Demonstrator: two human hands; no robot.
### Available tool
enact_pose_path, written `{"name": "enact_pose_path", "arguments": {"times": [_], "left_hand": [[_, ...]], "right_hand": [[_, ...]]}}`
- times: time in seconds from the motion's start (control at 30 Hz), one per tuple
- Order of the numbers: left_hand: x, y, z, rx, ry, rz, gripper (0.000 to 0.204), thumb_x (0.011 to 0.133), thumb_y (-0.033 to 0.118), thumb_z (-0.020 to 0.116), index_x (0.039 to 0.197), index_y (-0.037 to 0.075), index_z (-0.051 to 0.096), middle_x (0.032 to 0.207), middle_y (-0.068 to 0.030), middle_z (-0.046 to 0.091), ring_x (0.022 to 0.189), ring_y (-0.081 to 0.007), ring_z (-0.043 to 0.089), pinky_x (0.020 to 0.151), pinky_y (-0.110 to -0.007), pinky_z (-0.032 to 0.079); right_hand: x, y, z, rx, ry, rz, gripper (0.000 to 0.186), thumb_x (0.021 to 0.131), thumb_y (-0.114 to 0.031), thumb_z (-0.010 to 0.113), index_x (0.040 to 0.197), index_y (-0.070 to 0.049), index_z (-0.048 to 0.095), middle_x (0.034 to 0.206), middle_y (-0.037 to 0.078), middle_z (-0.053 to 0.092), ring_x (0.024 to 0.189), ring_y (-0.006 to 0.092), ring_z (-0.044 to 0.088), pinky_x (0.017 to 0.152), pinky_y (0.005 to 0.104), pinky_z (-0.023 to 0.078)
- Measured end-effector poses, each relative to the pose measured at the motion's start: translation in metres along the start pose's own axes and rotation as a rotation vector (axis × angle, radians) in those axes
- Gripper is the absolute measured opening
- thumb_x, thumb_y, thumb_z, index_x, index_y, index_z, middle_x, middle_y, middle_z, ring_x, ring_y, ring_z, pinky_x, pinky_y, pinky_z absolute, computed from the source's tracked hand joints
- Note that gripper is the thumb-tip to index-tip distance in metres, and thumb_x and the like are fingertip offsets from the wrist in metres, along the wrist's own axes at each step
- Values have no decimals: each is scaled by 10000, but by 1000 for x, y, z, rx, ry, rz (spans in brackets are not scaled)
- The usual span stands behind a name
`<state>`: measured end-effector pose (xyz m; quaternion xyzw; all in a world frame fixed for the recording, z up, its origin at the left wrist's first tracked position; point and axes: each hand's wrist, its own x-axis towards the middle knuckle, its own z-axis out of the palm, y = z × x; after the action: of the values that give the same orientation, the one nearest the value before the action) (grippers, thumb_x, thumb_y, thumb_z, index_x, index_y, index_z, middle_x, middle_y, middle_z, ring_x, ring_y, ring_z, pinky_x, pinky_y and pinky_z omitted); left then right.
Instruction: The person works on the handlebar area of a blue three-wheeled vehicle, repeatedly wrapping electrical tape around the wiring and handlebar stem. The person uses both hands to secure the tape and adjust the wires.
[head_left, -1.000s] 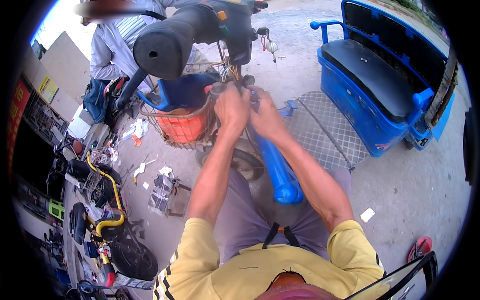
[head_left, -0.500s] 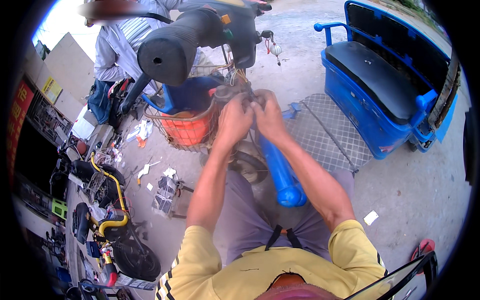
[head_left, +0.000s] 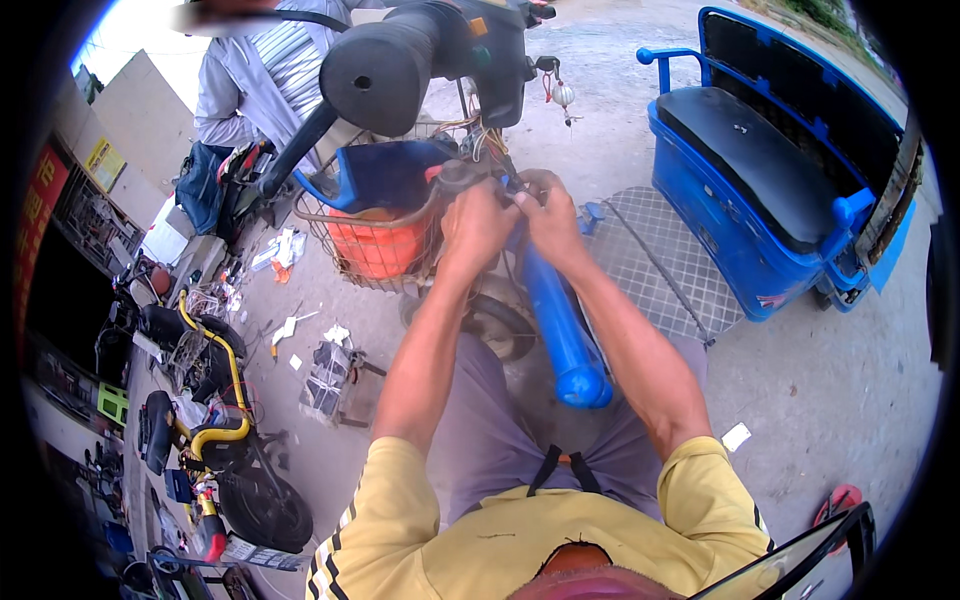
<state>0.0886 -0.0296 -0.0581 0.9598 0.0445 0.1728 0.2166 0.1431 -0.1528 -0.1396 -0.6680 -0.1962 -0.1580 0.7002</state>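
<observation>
Left hand beside right hand, just below coloured wires

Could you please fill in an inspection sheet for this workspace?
Surface: grey ground, littered at left.
Things near hands: black handlebar grip above, blue tube below.
Clutter: white scraps at left, white piece at right.
Hands: left hand and right hand close together, fingers bent; what they grasp is unclear.
Cables: thin wires exposed just above the hands.
Surroundings: yellow-framed bike left, blue box with black seat right, person's grey sleeve ahead.

Blue tube; orange bucket; grey grid-patterned footplate
</observation>
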Motion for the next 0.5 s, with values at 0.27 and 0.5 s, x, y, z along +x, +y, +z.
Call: {"name": "enact_pose_path", "arguments": {"times": [0.27, 0.5], "left_hand": [[-17, 13, -4, 94, 120, 26, 476, 943, 359, 730, 1107, -82, 662, 1012, -334, 767, 972, -528, 753, 871, -606, 578], [-26, 17, -26, 71, 252, 127, 391, 1006, 273, 683, 1154, -78, 595, 926, -338, 756, 910, -558, 742, 841, -635, 564]], "right_hand": [[3, -16, -7, 152, -99, 86, 324, 1001, -62, 673, 1312, 30, 660, 1110, 171, 751, 980, 229, 706, 903, 394, 558], [0, -18, -7, 35, -86, 70, 363, 1002, -95, 693, 1339, 33, 656, 1163, 186, 764, 984, 254, 728, 911, 417, 565]]}}
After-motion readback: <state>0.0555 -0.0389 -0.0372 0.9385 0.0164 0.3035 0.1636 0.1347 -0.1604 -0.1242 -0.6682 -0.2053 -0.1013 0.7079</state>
